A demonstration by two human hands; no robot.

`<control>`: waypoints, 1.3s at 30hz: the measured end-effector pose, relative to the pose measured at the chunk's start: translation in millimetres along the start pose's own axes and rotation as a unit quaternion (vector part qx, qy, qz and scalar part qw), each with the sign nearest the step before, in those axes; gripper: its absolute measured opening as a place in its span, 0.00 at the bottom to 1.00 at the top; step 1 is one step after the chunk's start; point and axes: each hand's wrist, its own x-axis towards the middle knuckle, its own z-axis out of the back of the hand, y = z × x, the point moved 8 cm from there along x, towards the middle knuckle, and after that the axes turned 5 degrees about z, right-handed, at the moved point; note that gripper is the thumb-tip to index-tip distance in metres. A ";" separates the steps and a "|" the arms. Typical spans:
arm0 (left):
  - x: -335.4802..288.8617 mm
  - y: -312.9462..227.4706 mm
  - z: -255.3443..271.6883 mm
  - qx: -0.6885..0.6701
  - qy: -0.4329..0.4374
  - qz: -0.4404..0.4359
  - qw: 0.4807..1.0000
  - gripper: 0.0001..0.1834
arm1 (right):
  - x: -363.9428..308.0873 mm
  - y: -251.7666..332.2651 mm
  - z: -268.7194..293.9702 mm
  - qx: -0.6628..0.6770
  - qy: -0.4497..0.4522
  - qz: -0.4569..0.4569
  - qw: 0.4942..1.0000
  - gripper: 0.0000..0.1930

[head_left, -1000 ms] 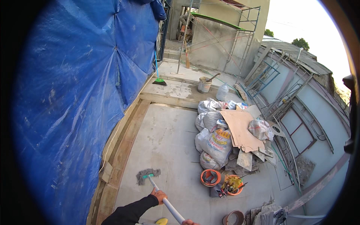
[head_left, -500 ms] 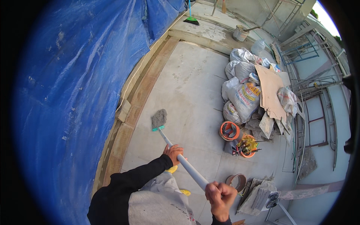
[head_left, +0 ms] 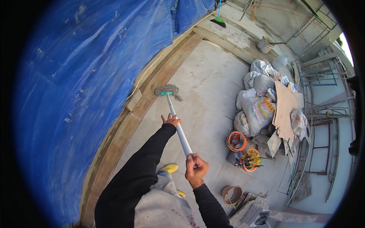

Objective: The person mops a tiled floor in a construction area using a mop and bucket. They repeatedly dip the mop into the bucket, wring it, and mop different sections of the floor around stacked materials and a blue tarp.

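A mop with a pale pole (head_left: 183, 140), a teal clamp and a grey string head (head_left: 167, 90) reaches away from me. Its head lies spread on the grey tiled floor (head_left: 201, 102), close to the brown perforated strip. Around the pole's near end my right hand (head_left: 196, 170) is closed in a fist. Farther down the pole, my left hand (head_left: 171, 120) grips it loosely, some fingers lifted and spread. Both arms wear black sleeves. Below my hands show a stained grey garment (head_left: 163, 203) and yellow footwear (head_left: 169, 168).
A blue tarp (head_left: 95, 87) hangs along the left. To the right are filled sacks (head_left: 258, 112), cardboard (head_left: 284, 110), two orange buckets (head_left: 236, 141) and a brown bucket (head_left: 232, 195). Beyond a raised step stand a green broom (head_left: 218, 21) and a grey bucket (head_left: 265, 45).
The mop head has moved farther away, toward the brown strip, and its strings have fanned out. Both hands have moved forward with the pole; the left fingers have loosened. The view has shifted.
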 end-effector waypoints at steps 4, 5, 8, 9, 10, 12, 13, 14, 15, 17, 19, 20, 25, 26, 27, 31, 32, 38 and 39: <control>-31.3 -2.6 12.9 -0.047 0.001 0.010 0.999 0.20 | 23.0 3.4 10.3 0.069 0.003 -0.158 0.985 0.20; -49.7 -5.1 16.2 -0.061 -0.006 0.013 0.998 0.21 | 27.1 15.2 19.3 0.093 0.007 -0.192 0.977 0.20; -109.5 -11.2 19.0 -0.070 -0.025 0.006 0.997 0.18 | 34.5 56.1 38.1 0.126 0.045 -0.248 0.959 0.21; -129.7 -11.2 15.3 -0.082 -0.025 0.013 0.996 0.18 | 32.7 68.0 43.3 0.127 0.063 -0.263 0.954 0.22; -149.0 -12.5 12.5 -0.088 -0.039 0.013 0.995 0.18 | 28.1 77.3 49.3 0.116 0.078 -0.278 0.950 0.22; -180.9 -16.2 2.3 -0.097 -0.035 0.006 0.995 0.18 | 17.3 90.8 62.6 0.120 0.083 -0.293 0.945 0.22; -191.3 -23.9 -1.3 -0.100 -0.041 -0.018 0.994 0.18 | 13.1 97.2 70.9 0.114 0.079 -0.281 0.950 0.22; -199.0 -33.6 -6.2 -0.097 -0.037 -0.041 0.994 0.17 | 10.1 104.4 81.1 0.119 0.062 -0.260 0.956 0.21; -202.1 -45.3 -12.1 -0.084 -0.021 -0.061 0.994 0.17 | 6.8 110.1 94.7 0.104 0.048 -0.258 0.959 0.21; -200.5 -87.2 -16.6 -0.129 -0.023 -0.129 0.983 0.15 | 6.9 128.9 123.7 0.071 0.004 -0.215 0.974 0.21; -192.9 -142.6 -28.0 -0.152 0.020 -0.193 0.969 0.14 | 13.2 155.4 153.1 0.036 -0.038 -0.150 0.987 0.23; -187.9 -173.1 -33.7 -0.150 0.040 -0.229 0.961 0.14 | 16.7 170.5 166.7 0.024 -0.052 -0.117 0.991 0.23; -170.0 -288.2 -66.4 -0.056 0.088 -0.398 0.912 0.15 | 2.1 182.2 180.5 -0.069 -0.012 0.005 0.998 0.23; -160.1 -303.7 -69.1 -0.029 0.049 -0.439 0.897 0.15 | -4.4 168.9 186.2 -0.062 -0.028 0.013 0.998 0.23; -144.2 -312.8 -77.2 -0.007 0.039 -0.452 0.891 0.14 | -14.8 154.3 196.5 -0.049 -0.066 0.013 0.997 0.21; -44.5 -309.2 -122.3 0.103 0.087 -0.375 0.917 0.08 | -60.2 47.3 217.6 -0.038 -0.258 -0.047 0.964 0.20; -12.5 -302.0 -133.7 0.131 0.113 -0.317 0.933 0.07 | -69.8 9.6 214.4 -0.020 -0.316 -0.097 0.944 0.20; 38.4 -274.1 -173.4 0.174 0.152 -0.296 0.927 0.10 | -77.4 -49.0 196.5 -0.100 -0.196 -0.100 0.970 0.20; 18.9 -277.0 -174.8 0.155 0.140 -0.319 0.925 0.13 | -80.9 -34.4 210.1 -0.087 -0.218 -0.103 0.967 0.21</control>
